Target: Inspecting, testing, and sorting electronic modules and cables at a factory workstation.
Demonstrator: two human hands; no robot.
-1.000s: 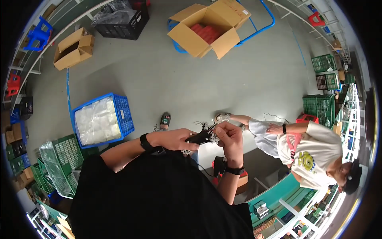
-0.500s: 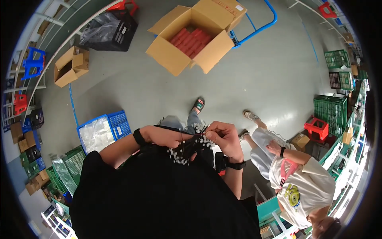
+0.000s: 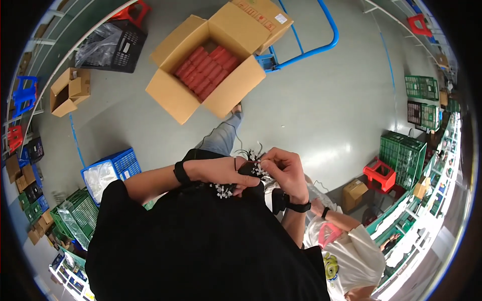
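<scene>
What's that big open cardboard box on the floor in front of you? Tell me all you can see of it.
The cardboard box is plain brown corrugated board, standing on the grey floor with all four flaps folded outward. Inside lie neat rows of red packets, filling most of the visible bottom. It sits beside a blue-framed cart; a smaller brown carton touches its far corner. No hand touches it.

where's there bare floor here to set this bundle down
Widest bare floor: right of the open cardboard box, between the blue cart frame and the green crates. A smaller patch lies between that box and the blue crate. Crowded: left edge, and beside the seated person.
</scene>
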